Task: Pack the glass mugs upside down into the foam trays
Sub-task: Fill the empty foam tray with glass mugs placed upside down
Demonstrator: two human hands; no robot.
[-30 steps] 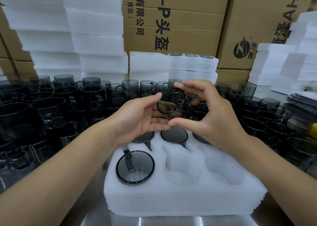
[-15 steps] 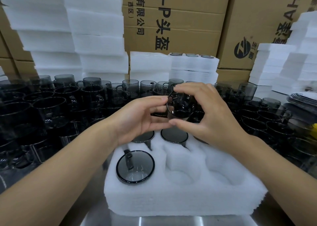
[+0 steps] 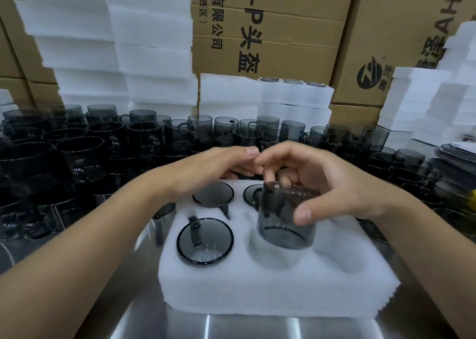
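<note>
mug mouth-down over tray's front-middle pocket

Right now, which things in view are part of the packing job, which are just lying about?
Job: right hand gripping held mug; foam tray; packed mugs; loose mugs; spare foam stacks.
Lying about: cardboard boxes; dark flat stack at far right.

Glossy smoked-glass mug, matt foam tray
</note>
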